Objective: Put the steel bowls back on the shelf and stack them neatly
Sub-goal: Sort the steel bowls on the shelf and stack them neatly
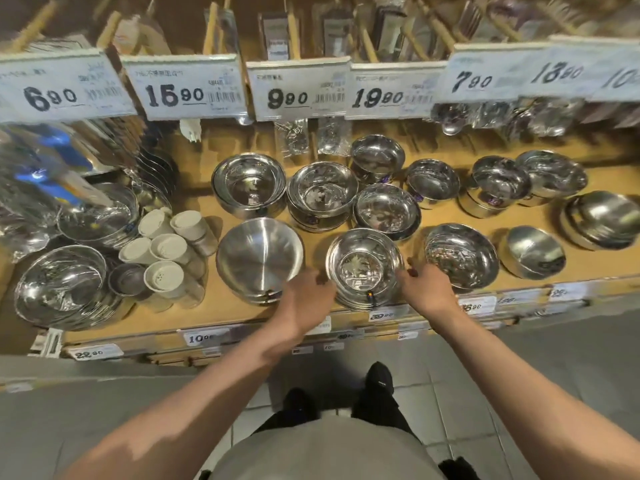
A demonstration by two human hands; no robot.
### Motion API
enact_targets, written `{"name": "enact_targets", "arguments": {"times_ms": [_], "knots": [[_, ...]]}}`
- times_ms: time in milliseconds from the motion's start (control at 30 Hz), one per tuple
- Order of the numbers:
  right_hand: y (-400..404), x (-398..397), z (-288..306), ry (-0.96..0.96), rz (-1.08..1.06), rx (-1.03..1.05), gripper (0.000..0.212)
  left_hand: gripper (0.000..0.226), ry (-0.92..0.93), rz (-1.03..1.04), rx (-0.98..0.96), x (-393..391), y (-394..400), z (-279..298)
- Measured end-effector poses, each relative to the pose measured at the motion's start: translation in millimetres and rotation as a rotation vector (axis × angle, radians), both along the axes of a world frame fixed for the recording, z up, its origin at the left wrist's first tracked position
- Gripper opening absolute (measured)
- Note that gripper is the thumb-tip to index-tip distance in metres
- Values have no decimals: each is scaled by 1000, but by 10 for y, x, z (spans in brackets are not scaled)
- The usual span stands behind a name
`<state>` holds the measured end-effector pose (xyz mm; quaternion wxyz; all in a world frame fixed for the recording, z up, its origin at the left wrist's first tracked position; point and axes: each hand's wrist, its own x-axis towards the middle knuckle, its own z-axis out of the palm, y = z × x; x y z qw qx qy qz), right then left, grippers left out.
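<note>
upper price tags: 6.90 | 15.90 | 9.90 | 19.90 | 7.90 | 13.90

Both hands flank a stack of steel bowls at the front edge of the wooden shelf: the left hand touches its left rim, the right hand its right rim. Just left of the left hand sits a wide brushed bowl; right of the right hand, a shiny bowl.
</note>
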<state>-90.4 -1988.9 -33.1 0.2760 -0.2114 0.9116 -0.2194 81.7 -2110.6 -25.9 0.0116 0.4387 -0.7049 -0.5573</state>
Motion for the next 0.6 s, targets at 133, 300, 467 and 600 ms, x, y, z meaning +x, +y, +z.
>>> {"name": "enact_targets", "arguments": {"times_ms": [133,300,467,600], "knots": [[12,24,34,36,46,-95,47,18,19,13,-65,-137,-47,-89],[6,42,33,81,112,-109,40,42,47,-1,-201,-190,-52,-167],[12,7,35,96,135,-109,37,38,12,51,-173,-227,-12,-172],[-8,-12,17,84,128,-104,33,36,-92,56,-194,-292,-23,-159]]}}
